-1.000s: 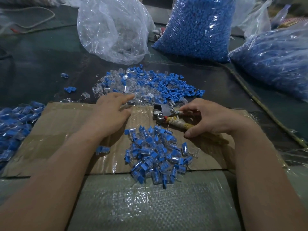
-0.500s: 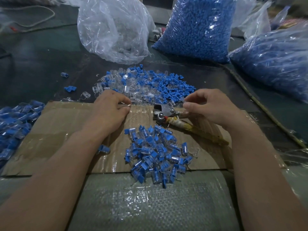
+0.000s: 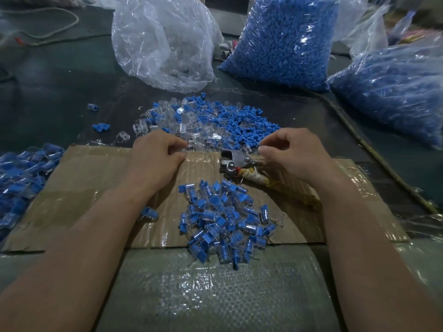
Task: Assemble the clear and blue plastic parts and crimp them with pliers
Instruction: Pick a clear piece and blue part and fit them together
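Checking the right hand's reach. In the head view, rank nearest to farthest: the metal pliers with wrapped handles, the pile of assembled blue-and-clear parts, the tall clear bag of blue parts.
1. Metal pliers, just left of the right hand.
2. Pile of assembled parts, on the cardboard.
3. Tall bag of blue parts, far back.

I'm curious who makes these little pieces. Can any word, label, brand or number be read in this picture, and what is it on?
There is no readable text anywhere in this view.
Cardboard sheet: plain, no print visible.
Pliers: no brand or stamp legible.
Bag of blue parts: no label showing.
Colourful packaging at the top right edge: may carry print, but it is too blurred to read.
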Available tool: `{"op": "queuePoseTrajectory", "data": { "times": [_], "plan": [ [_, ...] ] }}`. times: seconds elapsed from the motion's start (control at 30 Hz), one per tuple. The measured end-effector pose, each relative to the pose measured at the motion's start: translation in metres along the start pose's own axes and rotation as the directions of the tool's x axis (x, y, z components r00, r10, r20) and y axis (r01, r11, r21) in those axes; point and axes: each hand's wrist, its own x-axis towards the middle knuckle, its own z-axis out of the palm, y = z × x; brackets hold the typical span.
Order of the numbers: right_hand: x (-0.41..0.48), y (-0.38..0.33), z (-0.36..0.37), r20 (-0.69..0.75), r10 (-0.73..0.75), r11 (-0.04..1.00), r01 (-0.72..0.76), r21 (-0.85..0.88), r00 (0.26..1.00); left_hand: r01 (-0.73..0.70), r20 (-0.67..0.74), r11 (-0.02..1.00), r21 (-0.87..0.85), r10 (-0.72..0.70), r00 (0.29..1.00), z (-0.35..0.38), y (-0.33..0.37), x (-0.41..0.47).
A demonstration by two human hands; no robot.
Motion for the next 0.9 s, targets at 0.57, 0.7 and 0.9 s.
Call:
{"op": "queuePoseTrajectory", "data": {
  "times": [0.57,0.7,0.9],
  "plan": [
    [0.047,-0.024,0.018,0.224,-0.069,0.973,0.115,-0.199,0.972,0.056,0.036,0.876,-0.479,-0.044,0.998,-0.011,0.013,-0.011],
    [0.055,-0.026,0.025,0.258,-0.040,0.966,0.104,-0.238,0.965,0.111,0.129,0.867,-0.485,-0.054,0.990,-0.012,0.013,-0.012],
    [0.060,-0.028,0.028,0.267,-0.020,0.950,0.101,-0.295,0.963,0.155,0.144,0.812,-0.563,-0.088,0.986,-0.013,0.013,-0.011]
  ]
}}
